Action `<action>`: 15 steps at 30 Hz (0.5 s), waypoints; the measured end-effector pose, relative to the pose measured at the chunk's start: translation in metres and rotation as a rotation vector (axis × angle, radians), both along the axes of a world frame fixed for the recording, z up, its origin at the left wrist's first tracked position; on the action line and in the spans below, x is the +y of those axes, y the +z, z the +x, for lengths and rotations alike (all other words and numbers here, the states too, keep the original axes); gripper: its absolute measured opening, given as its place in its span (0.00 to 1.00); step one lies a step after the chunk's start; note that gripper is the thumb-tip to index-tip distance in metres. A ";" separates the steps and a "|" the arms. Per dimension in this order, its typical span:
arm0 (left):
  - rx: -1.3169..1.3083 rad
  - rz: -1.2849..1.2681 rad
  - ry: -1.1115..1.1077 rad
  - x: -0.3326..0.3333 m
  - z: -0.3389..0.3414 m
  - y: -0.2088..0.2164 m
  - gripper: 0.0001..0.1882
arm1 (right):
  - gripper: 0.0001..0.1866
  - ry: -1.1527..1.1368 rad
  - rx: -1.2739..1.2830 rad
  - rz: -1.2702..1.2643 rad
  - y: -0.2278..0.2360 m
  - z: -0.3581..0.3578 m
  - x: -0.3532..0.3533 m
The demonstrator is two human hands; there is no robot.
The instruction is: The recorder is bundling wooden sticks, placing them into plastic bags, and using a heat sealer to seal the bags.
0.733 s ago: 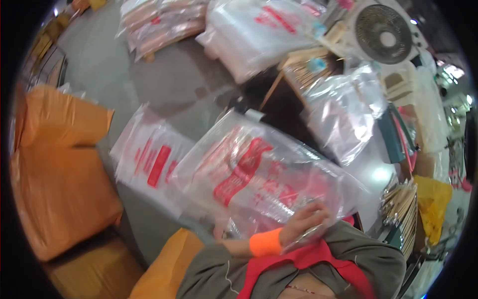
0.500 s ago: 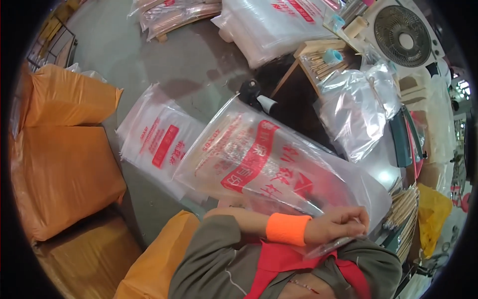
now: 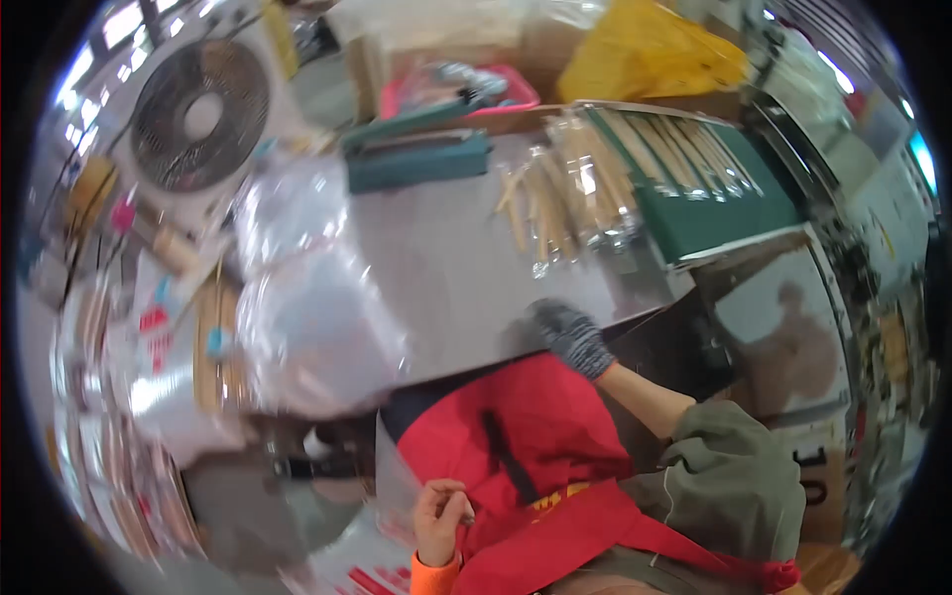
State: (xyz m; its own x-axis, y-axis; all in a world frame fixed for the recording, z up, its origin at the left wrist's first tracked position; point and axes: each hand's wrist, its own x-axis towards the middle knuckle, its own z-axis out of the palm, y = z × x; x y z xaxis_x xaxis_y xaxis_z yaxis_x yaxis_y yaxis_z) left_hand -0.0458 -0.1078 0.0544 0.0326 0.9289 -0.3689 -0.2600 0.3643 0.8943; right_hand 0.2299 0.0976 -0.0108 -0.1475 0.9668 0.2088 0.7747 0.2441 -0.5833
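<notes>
My left hand (image 3: 441, 518), bare above an orange wristband, hovers beside the red apron (image 3: 516, 407) over my lap. Its fingers curl loosely, apart from the thumb, and no held thing shows. My right hand (image 3: 573, 337) wears a grey knitted glove. It rests at the near edge of the grey metal table (image 3: 446, 258), fingers stretched out and holding nothing visible. Beyond it lie clear-wrapped bundles of thin wooden sticks (image 3: 565, 188). A stack of clear plastic bags (image 3: 322, 327) covers the table's left side. Red-printed bags (image 3: 357, 560) lie low by my left forearm.
A green board (image 3: 719, 203) with packed sticks lies at the right. Behind are a teal tool (image 3: 416, 159), a pink tray (image 3: 516, 89) and a yellow bag (image 3: 650, 55). A fan (image 3: 203, 114) stands far left, near a wooden box (image 3: 213, 342).
My view has swung right, from the floor and orange sacks to the table. My left hand no longer holds the large red-printed bag. My gloved right hand has come into view.
</notes>
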 end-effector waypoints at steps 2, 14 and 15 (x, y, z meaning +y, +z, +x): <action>0.067 0.115 -0.125 0.065 0.017 -0.004 0.06 | 0.29 -0.407 -0.220 0.251 -0.019 0.082 0.001; 1.305 0.892 -0.163 0.484 0.135 -0.094 0.36 | 0.19 -0.571 -0.291 0.027 -0.045 0.142 0.010; 1.352 0.836 -0.210 0.488 0.160 -0.095 0.38 | 0.19 -0.582 -0.300 0.023 -0.038 0.151 0.016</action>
